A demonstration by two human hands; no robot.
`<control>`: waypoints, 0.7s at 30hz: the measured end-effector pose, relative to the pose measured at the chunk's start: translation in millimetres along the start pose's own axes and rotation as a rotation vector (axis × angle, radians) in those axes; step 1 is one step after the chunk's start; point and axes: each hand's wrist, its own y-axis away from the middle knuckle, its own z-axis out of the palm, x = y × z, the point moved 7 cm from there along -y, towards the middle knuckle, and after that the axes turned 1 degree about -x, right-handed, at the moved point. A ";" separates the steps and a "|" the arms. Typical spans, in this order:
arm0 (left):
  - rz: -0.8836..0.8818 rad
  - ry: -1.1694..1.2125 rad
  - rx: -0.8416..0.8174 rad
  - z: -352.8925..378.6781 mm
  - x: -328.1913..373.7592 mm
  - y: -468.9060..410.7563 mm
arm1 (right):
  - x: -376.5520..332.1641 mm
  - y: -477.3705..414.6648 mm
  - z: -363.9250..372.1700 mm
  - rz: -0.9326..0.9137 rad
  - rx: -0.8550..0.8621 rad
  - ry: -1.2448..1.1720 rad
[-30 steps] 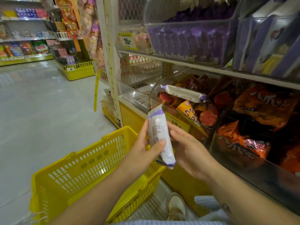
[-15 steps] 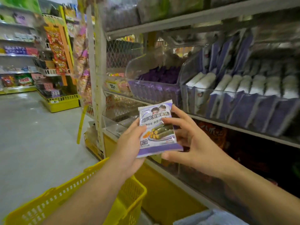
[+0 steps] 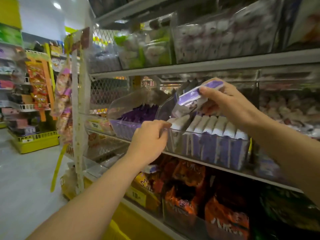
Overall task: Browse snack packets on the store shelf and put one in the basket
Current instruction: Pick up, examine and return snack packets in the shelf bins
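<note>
My right hand grips a purple and white snack packet and holds it tilted over the clear bin on the middle shelf. That bin holds a row of several matching purple and white packets standing upright. My left hand sits at the bin's front left corner with its fingers curled on the clear rim. The yellow basket is out of view.
A second clear bin with purple packets stands left of the first. Orange snack bags fill the shelf below. The shelf above carries bins of pale packets. The grey aisle floor lies to the left, with yellow shelving beyond.
Both hands held the packet in front of me before. Now the right hand alone has raised it over the shelf bin, the left hand has moved to the bin's rim, and the basket has left the view.
</note>
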 end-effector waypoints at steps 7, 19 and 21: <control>0.181 -0.326 -0.181 28.8 -2.2 -17.7 | 24.5 -45.5 14.6 0.126 -0.168 0.226; 0.221 -0.356 -0.178 31.7 -18.0 -17.1 | 34.9 -71.8 27.1 0.168 -0.334 0.526; 0.231 -0.357 -0.170 31.7 -18.3 -16.3 | 43.8 -68.9 35.6 0.146 -0.373 0.760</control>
